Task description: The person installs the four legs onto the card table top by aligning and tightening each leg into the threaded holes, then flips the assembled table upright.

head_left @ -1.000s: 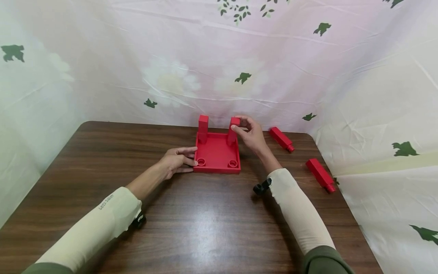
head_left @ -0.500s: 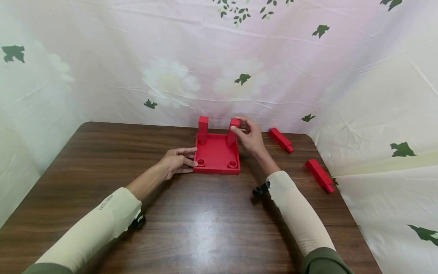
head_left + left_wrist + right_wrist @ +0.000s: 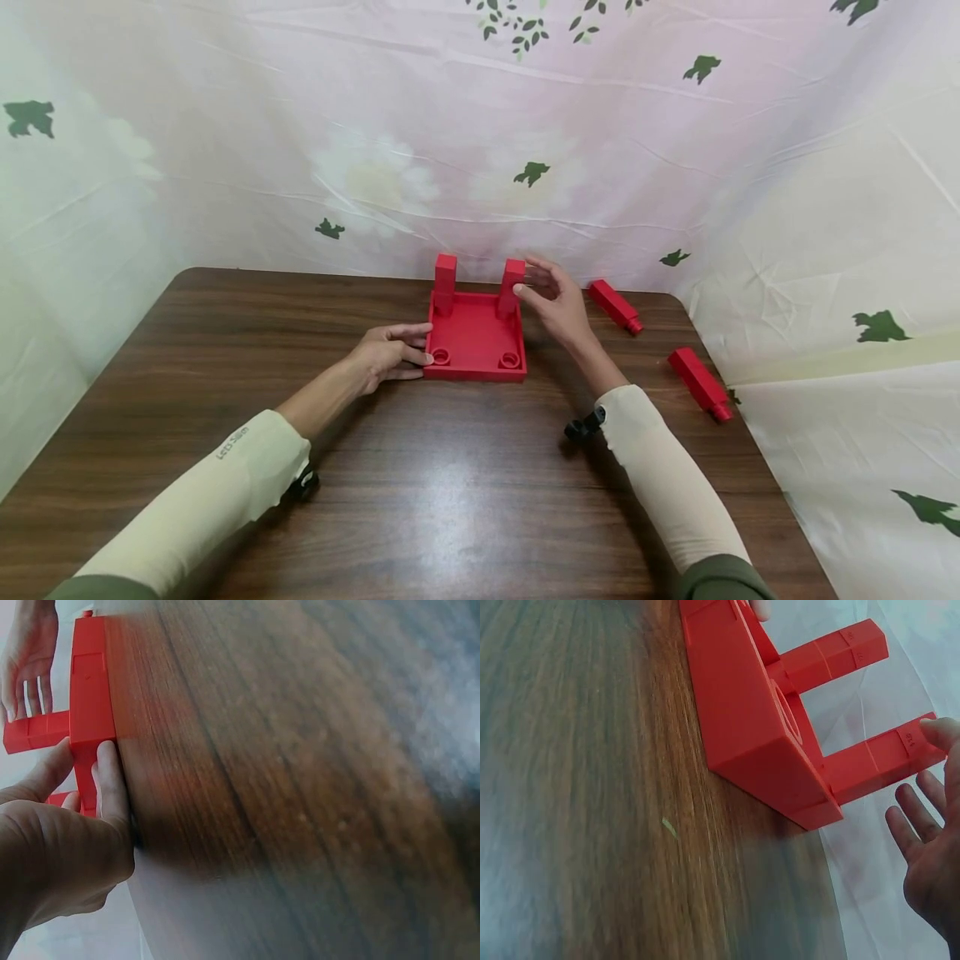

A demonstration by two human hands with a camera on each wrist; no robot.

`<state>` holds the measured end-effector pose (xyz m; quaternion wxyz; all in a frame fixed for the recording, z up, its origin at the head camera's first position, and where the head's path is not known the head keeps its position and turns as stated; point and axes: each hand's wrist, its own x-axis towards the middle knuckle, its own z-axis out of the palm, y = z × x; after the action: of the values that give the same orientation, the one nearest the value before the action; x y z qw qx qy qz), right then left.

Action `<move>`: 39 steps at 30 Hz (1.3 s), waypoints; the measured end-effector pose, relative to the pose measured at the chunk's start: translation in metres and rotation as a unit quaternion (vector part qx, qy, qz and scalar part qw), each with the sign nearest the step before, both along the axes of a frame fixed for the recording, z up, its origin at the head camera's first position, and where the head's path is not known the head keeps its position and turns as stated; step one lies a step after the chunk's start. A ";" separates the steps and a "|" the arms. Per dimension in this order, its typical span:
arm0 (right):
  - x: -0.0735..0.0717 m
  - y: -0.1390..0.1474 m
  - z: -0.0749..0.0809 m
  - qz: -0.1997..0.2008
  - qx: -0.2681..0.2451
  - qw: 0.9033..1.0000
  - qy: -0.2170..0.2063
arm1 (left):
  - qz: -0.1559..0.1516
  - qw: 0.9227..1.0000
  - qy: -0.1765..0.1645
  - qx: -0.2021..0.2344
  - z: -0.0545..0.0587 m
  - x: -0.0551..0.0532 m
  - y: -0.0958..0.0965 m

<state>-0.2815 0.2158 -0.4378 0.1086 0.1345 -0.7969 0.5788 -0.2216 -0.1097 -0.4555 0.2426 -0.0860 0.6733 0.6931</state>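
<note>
You have two hands in view: one left hand (image 3: 386,354), one right hand (image 3: 561,310). One bench (image 3: 450,483) before you, one red tray (image 3: 477,332). You count four posts: two upright posts (image 3: 446,283) (image 3: 510,285), two loose posts (image 3: 615,306) (image 3: 701,383). Ring sockets (image 3: 441,357) (image 3: 511,360) you can see: two. On you: two pale sleeves (image 3: 198,500) (image 3: 667,475), two dark green cuffs (image 3: 105,588) (image 3: 723,579), two black wrist devices (image 3: 303,483) (image 3: 583,427).

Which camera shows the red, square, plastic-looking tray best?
The head view: it shows the tray from above, with two round red sockets. The left wrist view shows mainly its outer side, partly hidden by the left hand. The right wrist view shows outer walls and one socket, but crops it.
</note>
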 end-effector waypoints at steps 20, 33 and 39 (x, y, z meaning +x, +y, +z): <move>0.028 0.046 0.026 -0.076 0.025 0.996 -0.030 | -0.002 1.000 0.008 0.001 0.001 0.001 0.001; -0.002 0.100 0.002 -0.127 0.081 0.988 -0.017 | 0.004 1.000 0.006 0.005 0.000 0.002 0.001; -0.004 0.121 0.000 -0.156 0.108 0.980 -0.063 | 0.006 1.000 0.010 0.007 -0.001 0.003 0.001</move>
<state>-0.2852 0.3372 -0.4376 0.1320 -0.0168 -0.8712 0.4726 -0.2184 -0.1084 -0.4568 0.2326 -0.0811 0.6701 0.7002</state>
